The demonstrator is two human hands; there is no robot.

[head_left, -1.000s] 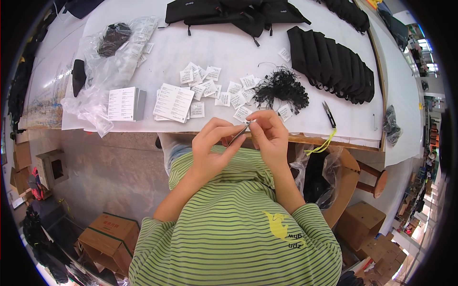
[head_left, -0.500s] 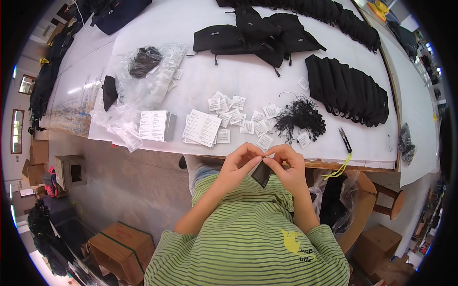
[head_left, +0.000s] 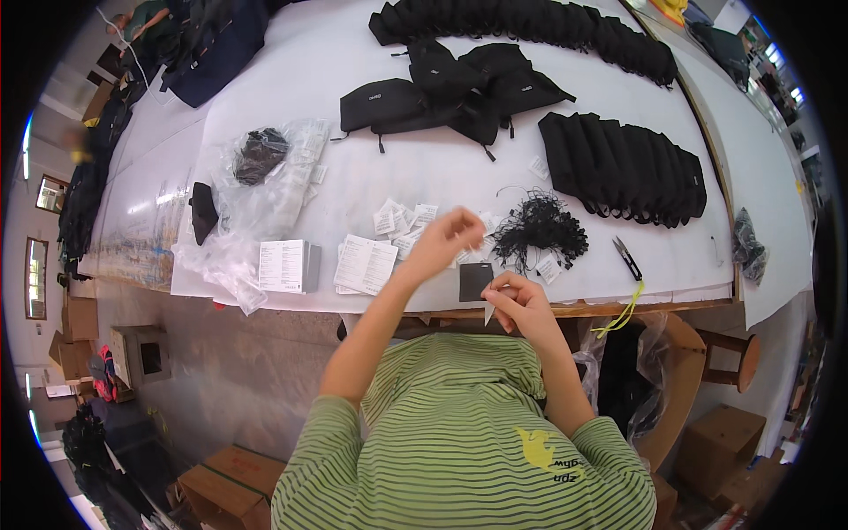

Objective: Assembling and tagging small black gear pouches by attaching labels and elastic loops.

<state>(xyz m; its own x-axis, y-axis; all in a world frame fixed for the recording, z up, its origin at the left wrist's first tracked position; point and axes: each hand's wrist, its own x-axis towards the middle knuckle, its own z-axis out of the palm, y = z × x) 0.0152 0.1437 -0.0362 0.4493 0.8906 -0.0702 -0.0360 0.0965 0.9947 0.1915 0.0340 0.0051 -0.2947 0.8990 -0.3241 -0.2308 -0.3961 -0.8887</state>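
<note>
My right hand [head_left: 519, 302] pinches a dark grey card [head_left: 475, 283] by its edge near the table's front edge. A small white corner [head_left: 489, 312] shows below the card, by my fingertips. My left hand [head_left: 449, 240] is raised over the small white labels [head_left: 389, 219], its fingers loosely bent and apart, slightly blurred; nothing shows in it. To its right lies a tangle of thin black cords [head_left: 541, 231]. Left of it are loose white printed cards [head_left: 366, 265] and a stack of such cards [head_left: 290, 267].
Black snips [head_left: 628, 258] with a yellow-green cord lie at the right. Black fabric pouches lie in a row [head_left: 623, 168], a loose pile [head_left: 455, 93] and a longer far row [head_left: 530, 28]. Clear plastic bags [head_left: 283, 185] lie at the left. A carton [head_left: 680, 371] stands below the table edge.
My left hand has left the dark card and moved up and forward over the labels. My right hand keeps the card, which now lies flatter to view. The view has shifted slightly.
</note>
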